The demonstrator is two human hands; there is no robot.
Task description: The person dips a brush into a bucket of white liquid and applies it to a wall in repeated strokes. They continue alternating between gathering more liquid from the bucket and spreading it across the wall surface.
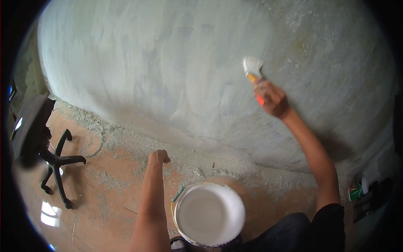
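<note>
My right hand (272, 97) is raised against the grey plastered wall (168, 71) and grips a paintbrush (253, 71) with an orange handle and white-coated bristles, which touch the wall. My left hand (159, 157) hangs low in a closed fist, holding nothing, above the floor near the wall's base. A white bucket (210, 214) of white paint stands on the floor just below me, between my arms.
A black office chair (40, 143) on casters stands at the left on the orange tiled floor (109, 185). Grey rubble and dust lie along the wall's foot. A small green and white can (357, 191) sits at the right edge.
</note>
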